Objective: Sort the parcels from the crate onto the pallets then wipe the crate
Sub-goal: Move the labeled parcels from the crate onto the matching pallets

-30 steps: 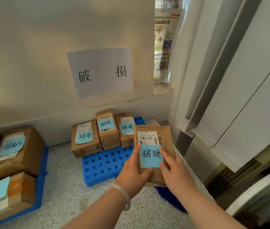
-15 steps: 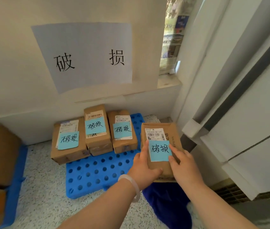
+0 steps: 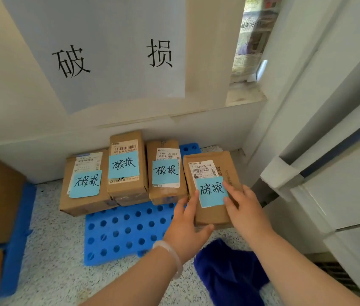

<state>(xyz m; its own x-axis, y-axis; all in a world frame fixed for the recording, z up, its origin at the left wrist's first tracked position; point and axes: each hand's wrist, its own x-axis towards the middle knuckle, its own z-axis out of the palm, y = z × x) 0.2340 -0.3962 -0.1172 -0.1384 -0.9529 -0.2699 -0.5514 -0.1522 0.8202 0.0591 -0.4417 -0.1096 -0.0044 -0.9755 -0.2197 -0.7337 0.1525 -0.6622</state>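
Both hands hold one parcel at the right end of the pallet row.

Nearest, a dark blue cloth [image 3: 229, 268] lies on the speckled floor [image 3: 59, 261] between the forearms. Both arms reach forward. The left hand [image 3: 185, 230], a pale bracelet [image 3: 170, 250] at its wrist, grips the held parcel [image 3: 212, 215] at its near left corner, thumb on top. The right hand [image 3: 243, 208] grips the right edge, fingers laid over the top face. The held parcel sits over the right edge of the blue pallet [image 3: 126, 230], just beside three labelled parcels [image 3: 128, 188] lined against the wall; whether it rests on the pallet cannot be told. Above hangs a paper sign [image 3: 112, 51].
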